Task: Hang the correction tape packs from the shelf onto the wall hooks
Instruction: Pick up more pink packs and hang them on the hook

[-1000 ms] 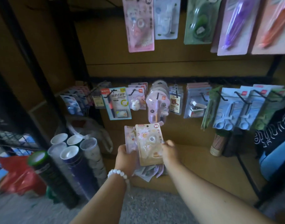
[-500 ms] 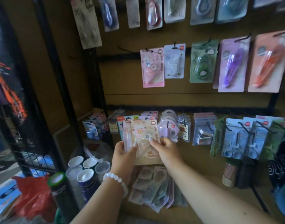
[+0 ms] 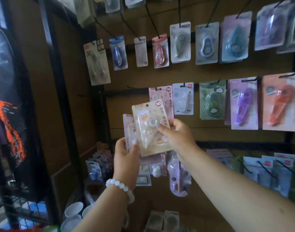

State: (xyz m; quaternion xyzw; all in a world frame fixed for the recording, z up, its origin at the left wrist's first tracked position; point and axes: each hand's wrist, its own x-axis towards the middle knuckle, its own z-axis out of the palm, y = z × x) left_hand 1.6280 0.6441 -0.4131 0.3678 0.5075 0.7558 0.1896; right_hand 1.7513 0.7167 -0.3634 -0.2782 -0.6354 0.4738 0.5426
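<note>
My right hand (image 3: 176,134) grips a cream correction tape pack (image 3: 149,128) marked 30, held upright in front of the wall. My left hand (image 3: 126,156) holds a pink pack (image 3: 128,129) just behind and to the left of it. Behind them a matching pink pack (image 3: 163,96) hangs on a hook. A bare black hook (image 3: 135,87) sticks out from the rail to its left. More correction tape packs (image 3: 163,220) lie on the shelf at the bottom.
Rows of hanging packs fill the wall: white (image 3: 182,97), green (image 3: 212,99), purple (image 3: 243,104), orange (image 3: 279,102), and an upper row (image 3: 180,42). Lower hooks carry more stationery (image 3: 178,178). A black frame post (image 3: 63,97) stands left; white-topped cylinders (image 3: 74,209) sit below.
Both hands have risen with the packs from near the shelf up to the middle row of hooks. The view has tilted upward, showing higher rows.
</note>
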